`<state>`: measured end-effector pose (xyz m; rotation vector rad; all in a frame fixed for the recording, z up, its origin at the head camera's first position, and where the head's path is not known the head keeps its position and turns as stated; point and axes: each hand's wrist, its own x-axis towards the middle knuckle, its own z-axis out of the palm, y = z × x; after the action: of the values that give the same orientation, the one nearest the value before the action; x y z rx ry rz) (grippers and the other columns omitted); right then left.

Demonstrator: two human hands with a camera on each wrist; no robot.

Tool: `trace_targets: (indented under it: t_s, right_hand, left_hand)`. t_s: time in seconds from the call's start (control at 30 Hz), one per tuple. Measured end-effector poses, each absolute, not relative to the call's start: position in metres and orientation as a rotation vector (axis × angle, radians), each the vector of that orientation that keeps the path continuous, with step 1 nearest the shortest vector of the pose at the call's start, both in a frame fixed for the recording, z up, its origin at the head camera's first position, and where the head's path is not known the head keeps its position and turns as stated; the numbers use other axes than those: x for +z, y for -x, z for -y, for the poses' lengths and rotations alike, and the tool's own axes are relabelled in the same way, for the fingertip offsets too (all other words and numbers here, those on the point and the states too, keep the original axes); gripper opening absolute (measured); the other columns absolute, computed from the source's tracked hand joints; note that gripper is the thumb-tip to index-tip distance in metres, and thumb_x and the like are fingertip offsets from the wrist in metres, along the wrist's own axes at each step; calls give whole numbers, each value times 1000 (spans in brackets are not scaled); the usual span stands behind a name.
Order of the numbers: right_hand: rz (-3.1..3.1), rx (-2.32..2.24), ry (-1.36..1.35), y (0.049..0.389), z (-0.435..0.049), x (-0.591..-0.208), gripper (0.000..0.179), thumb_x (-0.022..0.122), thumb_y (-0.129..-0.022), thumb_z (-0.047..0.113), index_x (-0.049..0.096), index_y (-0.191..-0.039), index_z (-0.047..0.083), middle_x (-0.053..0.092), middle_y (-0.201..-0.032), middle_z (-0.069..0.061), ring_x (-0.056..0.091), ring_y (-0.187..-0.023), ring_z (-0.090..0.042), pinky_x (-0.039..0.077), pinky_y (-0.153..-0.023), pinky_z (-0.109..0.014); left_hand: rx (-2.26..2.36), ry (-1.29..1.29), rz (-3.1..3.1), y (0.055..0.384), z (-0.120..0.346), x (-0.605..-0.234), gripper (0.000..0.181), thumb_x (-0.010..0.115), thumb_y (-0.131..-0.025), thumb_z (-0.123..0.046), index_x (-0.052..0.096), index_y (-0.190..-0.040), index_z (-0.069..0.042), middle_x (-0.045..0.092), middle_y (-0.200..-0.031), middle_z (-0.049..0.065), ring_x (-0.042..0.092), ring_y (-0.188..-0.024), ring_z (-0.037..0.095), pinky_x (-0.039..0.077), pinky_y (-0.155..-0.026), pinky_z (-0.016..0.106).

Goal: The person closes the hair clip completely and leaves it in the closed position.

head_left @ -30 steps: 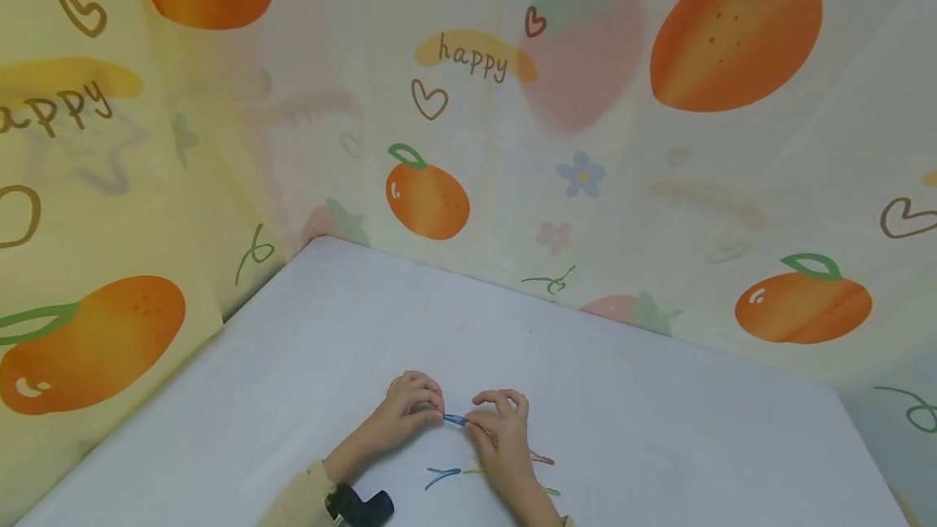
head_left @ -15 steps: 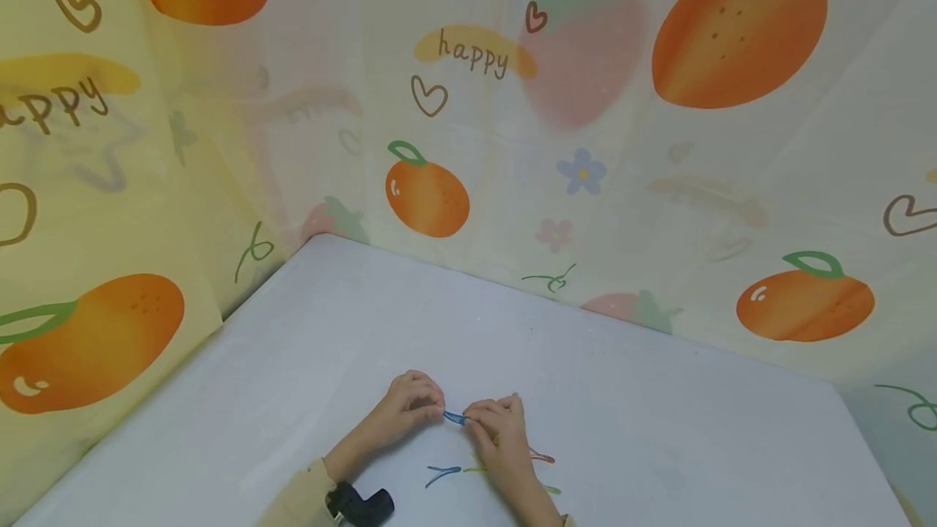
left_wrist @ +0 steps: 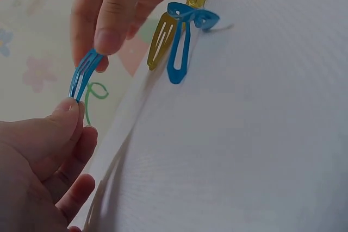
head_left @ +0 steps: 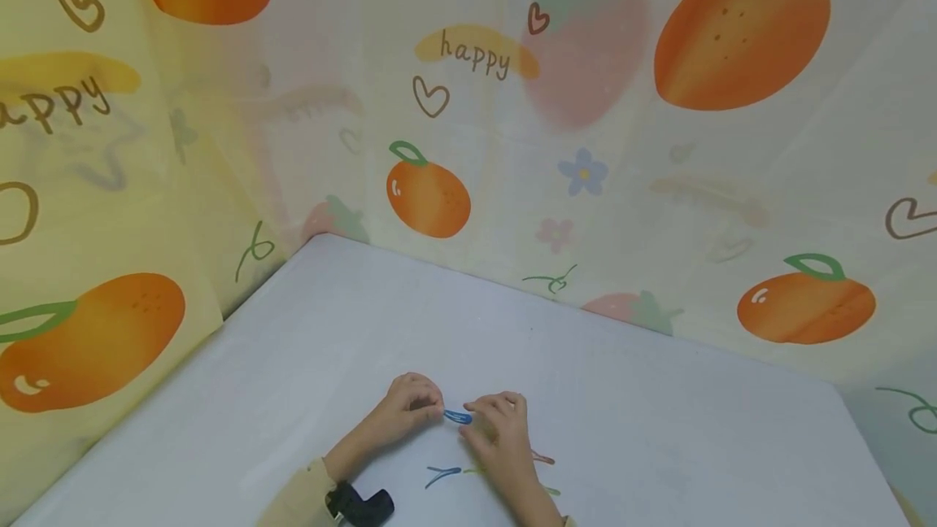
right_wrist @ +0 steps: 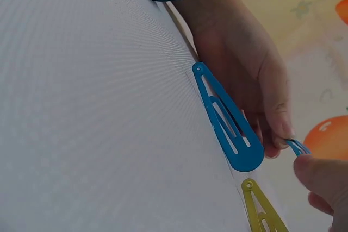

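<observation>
A small blue snap hair clip (head_left: 458,417) is held above the white table, between the two hands. My left hand (head_left: 411,407) pinches one end of it between thumb and finger; in the left wrist view the clip (left_wrist: 84,77) rises from those fingertips. My right hand (head_left: 502,439) is at the other end, its thumb and forefinger parted around the clip in the head view. Its thumb (left_wrist: 107,39) overlaps that end in the left wrist view. Below the hands, a second blue snap clip (head_left: 451,472) lies sprung apart on the table, close to a yellow clip (head_left: 474,471).
A reddish clip (head_left: 543,458) and a green clip (head_left: 552,492) lie right of my right wrist, partly hidden by it. A black device (head_left: 364,506) sits at my left wrist. Behind the white table (head_left: 659,405) hangs a fruit-patterned curtain (head_left: 483,145).
My right thumb and forefinger have parted from their pinch, and more of the blue clip's right end shows. My left hand stays in place, and the clips on the table have not moved.
</observation>
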<state>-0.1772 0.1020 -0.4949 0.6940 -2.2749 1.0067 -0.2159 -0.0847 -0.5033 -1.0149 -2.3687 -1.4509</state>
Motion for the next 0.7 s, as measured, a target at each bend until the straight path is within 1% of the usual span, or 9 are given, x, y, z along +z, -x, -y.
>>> trace_targets:
  t_s: [0.1,0.2,0.27,0.33,0.43,0.53,0.6,0.7]
  right_hand:
    - [2208,942,-724,179,-103,-496,28,68,-56,22,59,-81,16,50,-84,9,34,-85,-17,25,-74,-34]
    - [2166,907,-736,179,-102,-497,28,68,-54,20,59,-80,16,50,-81,9,36,-83,-17,23,-77,-43]
    - [2170,894,-733,178,-102,-498,27,68,-54,20,59,-79,17,49,-80,9,37,-83,-16,19,-77,-50]
    - [2193,880,-726,177,-101,-498,25,68,-55,20,59,-78,18,49,-78,11,37,-82,-13,17,-75,-54]
    - [2197,878,-736,176,-101,-499,22,67,-56,18,59,-77,18,50,-75,12,39,-81,-14,17,-74,-56]
    - [2199,882,-739,176,-101,-497,20,67,-57,17,60,-75,16,51,-73,11,41,-80,-14,17,-75,-55]
    - [2198,888,-739,176,-102,-496,19,67,-57,16,60,-75,15,52,-72,10,41,-79,-14,17,-76,-54]
    - [2204,899,-730,176,-102,-495,20,68,-56,16,60,-75,15,52,-72,10,41,-79,-12,17,-77,-53]
  left_hand:
    - [-1443,1020,2370,216,84,-503,6,57,-71,-20,56,-65,-18,52,-75,-11,41,-78,12,23,-72,39]
    - [-1436,1004,2373,213,84,-499,5,59,-68,-16,56,-64,-18,53,-74,-8,43,-76,13,24,-71,36]
    - [-1444,990,2372,208,83,-491,6,61,-67,-12,57,-64,-15,54,-73,-4,43,-75,15,25,-70,34]
    - [-1459,968,2379,203,82,-483,6,62,-65,-9,58,-63,-12,53,-73,-1,43,-74,18,26,-69,33]
    - [-1471,960,2381,197,81,-474,4,62,-64,-8,58,-62,-9,52,-74,3,41,-76,22,25,-69,34]
    - [-1452,966,2369,199,81,-476,4,62,-65,-10,59,-62,-8,51,-76,3,40,-77,24,24,-69,37]
    - [-1416,975,2365,203,81,-484,5,62,-66,-13,60,-63,-9,51,-78,1,40,-79,23,24,-70,36]
    - [-1374,974,2380,210,84,-496,5,61,-67,-19,61,-66,-15,50,-80,-4,39,-81,19,24,-71,35]
